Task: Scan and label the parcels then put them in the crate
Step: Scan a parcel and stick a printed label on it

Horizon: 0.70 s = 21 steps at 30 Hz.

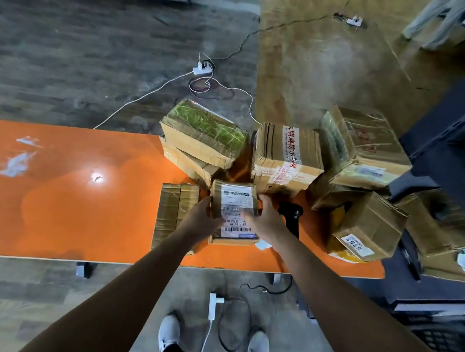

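Starting at the left of the frame, we have the orange bench (52, 201), with a bright glare spot on its surface. Moving toward the centre, we see a flat taped parcel (175, 215) lying on the bench. Just right of it comes our left hand (203, 215), fingers curled round the left edge of the labelled parcel (235, 213), a small brown box with a white shipping label facing up. We can't tell whether it rests on the bench or is lifted clear. Our right hand (264, 218) grips the opposite edge, thumb lying across the label.

Above the hands, the green-topped parcel (204, 133) sits stacked on another box. Right of it stands the red-lettered parcel (287, 158). Just beside our right hand, a black handheld device (290, 214) lies on the bench, partly hidden by the wrist.

Further right, the big parcel (364, 148) leans on the pile, and below it the numbered parcel (368, 231) sits at the right end of the bench. At the lower right corner we catch the black crate (443, 338) on the floor, its lattice wall showing.
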### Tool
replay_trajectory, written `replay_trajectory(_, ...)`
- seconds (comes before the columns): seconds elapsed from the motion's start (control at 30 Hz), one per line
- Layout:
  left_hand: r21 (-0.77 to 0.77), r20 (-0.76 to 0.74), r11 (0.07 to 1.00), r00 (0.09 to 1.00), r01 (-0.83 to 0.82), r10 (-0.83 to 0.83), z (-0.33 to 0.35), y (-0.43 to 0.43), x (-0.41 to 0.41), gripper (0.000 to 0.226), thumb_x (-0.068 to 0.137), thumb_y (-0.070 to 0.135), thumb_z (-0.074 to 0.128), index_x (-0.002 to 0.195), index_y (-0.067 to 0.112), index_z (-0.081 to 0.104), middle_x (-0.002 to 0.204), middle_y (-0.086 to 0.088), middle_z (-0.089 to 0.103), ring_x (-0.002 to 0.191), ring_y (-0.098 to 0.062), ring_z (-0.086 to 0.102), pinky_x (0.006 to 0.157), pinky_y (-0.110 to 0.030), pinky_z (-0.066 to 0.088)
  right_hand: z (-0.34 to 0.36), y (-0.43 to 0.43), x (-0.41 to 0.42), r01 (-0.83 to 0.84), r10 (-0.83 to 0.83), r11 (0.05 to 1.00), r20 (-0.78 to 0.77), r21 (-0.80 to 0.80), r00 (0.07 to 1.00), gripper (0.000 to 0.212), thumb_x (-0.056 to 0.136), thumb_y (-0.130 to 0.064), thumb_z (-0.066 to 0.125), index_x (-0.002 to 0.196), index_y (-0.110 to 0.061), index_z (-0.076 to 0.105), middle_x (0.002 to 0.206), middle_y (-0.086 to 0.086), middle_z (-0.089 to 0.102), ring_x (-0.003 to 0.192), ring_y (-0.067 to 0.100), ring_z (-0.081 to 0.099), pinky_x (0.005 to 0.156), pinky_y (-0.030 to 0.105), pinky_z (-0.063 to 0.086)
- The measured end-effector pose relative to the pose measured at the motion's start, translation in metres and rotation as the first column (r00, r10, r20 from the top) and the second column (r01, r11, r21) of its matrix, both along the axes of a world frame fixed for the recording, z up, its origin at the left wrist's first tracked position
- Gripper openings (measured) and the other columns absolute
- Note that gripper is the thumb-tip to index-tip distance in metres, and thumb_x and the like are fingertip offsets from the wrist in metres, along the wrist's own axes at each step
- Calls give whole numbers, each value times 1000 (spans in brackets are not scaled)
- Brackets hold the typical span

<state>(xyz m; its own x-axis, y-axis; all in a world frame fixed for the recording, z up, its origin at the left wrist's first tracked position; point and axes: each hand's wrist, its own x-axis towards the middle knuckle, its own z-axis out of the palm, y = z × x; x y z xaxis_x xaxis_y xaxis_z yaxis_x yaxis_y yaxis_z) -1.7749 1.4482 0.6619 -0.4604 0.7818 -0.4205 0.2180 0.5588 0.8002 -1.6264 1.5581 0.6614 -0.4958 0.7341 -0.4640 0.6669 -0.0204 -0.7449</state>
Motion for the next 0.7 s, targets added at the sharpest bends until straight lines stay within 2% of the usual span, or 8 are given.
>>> replay_trajectory(0.13,9,-6,1000,1000,-24,24,-8,2,0,50,85,12,68,131,16,49,101,8,58,101,-18,60,69,-21,50,1,1,-3,1,-2,999,16,49,1000,66,93,-39,60,148,-24,28,120,1,62,92,17,66,76,33,55)
replay_trajectory(0.23,-11,-90,1000,996,5,-6,-12,2,2,61,77,6,72,130,16,44,106,5,54,104,-18,54,71,-24,47,0,1,-6,-35,30,994,52,101,998,65,93,-36,59,149,-22,30,131,4,59,103,22,64,85,39,55)
replay_trajectory(0.33,-77,-196,994,977,72,-86,-15,1,6,80,72,9,75,139,16,31,122,-8,50,112,-26,48,80,-33,48,0,-1,-9,-68,55,986,85,151,995,53,94,-31,57,143,-18,41,123,5,63,86,15,64,66,27,54)
replay_trajectory(0.4,-118,-223,989,968,90,-115,-17,0,10,96,72,14,79,147,14,20,134,-15,45,122,-33,46,91,-41,49,0,-1,-9,-96,75,977,116,188,990,47,95,-29,56,138,-17,45,116,5,66,84,17,63,68,31,53)
replay_trajectory(0.47,-128,-216,989,971,77,-104,-17,1,12,107,71,17,82,151,14,11,138,-17,42,126,-35,45,96,-43,48,2,0,-7,-127,95,968,155,216,983,46,96,-31,54,139,-16,44,116,5,65,90,21,63,73,35,52)
replay_trajectory(0.57,-105,-203,992,975,73,-93,-16,3,17,105,69,19,84,149,15,15,135,-15,44,125,-33,45,96,-43,47,4,4,3,-136,93,962,183,235,979,49,98,-36,51,142,-16,43,128,6,60,107,23,60,87,39,51)
replay_trajectory(0.7,-92,-249,989,959,113,-133,-14,5,24,100,70,23,84,148,14,20,135,-12,46,124,-31,43,95,-42,44,2,11,28,39,-96,946,162,322,982,36,97,-26,51,132,-16,51,125,7,58,109,21,57,90,37,50)
